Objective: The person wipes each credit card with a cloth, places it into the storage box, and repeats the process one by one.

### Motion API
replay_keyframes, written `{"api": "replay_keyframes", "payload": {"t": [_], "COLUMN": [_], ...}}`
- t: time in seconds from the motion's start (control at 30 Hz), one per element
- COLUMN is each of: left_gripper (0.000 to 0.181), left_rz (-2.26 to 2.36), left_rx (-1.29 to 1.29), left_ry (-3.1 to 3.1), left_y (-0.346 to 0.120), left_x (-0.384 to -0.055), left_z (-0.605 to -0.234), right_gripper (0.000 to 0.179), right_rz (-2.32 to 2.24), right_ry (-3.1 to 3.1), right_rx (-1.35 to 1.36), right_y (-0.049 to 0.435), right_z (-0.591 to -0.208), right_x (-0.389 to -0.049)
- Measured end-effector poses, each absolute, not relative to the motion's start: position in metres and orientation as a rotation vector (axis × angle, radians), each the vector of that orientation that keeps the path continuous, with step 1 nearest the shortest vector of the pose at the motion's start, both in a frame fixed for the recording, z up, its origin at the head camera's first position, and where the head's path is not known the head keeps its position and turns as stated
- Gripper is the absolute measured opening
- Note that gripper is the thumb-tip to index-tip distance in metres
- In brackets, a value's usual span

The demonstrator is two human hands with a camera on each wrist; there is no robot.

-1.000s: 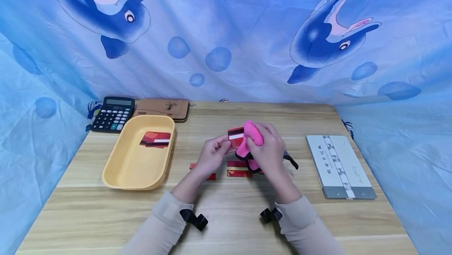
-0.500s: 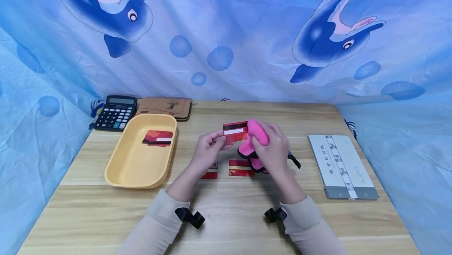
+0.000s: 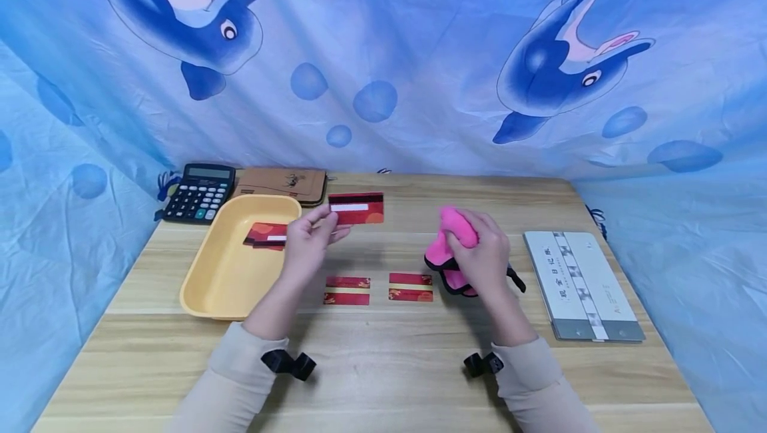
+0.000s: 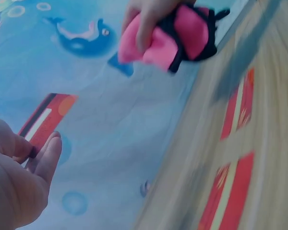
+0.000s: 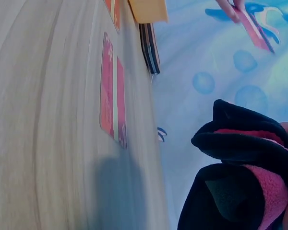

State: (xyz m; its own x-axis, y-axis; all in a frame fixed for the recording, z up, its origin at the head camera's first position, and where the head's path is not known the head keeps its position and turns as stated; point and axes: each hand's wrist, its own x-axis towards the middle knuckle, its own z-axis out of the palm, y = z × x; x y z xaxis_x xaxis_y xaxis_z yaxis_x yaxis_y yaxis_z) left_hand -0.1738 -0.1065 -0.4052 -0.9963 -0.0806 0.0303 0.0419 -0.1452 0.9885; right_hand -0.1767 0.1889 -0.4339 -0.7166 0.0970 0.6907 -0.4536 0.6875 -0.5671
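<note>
My left fingers [image 3: 327, 224] pinch a raised red card [image 3: 356, 209], my right fingers [image 3: 463, 247] clutch pink cloth [image 3: 459, 228], two cards [image 3: 347, 298] lying between.

Over on the left of the counter [image 3: 371, 386] sits the tray [image 3: 224, 286], overlapping cards [image 3: 261, 234] in its far part, the calculator [image 3: 200, 194] and notebook [image 3: 278, 184] behind it, the curtain [image 3: 431, 53] backing everything. Mid-counter, one flat card [image 3: 347, 291] lies left of a second flat card [image 3: 410, 288], with the ledger [image 3: 578, 286] far right. Above, it's the held card [image 3: 363, 208] in the left hand [image 3: 308, 240], the cloth [image 3: 459, 228] in the right hand [image 3: 487, 253].
</note>
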Motion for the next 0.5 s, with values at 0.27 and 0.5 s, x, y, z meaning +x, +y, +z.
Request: {"api": "replay_keyframes", "payload": {"t": [0.27, 0.5], "left_gripper": [0.036, 0.036], "left_rz": [-2.189, -2.178], "left_rx": [0.302, 0.376], "left_ry": [-1.904, -1.788], "left_y": [-0.155, -0.197], "left_x": [-0.180, -0.189], "left_z": [-0.398, -0.400], "right_gripper": [0.040, 0.041], "right_rz": [0.995, 1.000], "right_ry": [-2.170, -2.166], "right_rx": [0.260, 0.246], "right_y": [0.195, 0.198], "right_z": [-0.434, -0.434], "right_x": [-0.177, -0.177]}}
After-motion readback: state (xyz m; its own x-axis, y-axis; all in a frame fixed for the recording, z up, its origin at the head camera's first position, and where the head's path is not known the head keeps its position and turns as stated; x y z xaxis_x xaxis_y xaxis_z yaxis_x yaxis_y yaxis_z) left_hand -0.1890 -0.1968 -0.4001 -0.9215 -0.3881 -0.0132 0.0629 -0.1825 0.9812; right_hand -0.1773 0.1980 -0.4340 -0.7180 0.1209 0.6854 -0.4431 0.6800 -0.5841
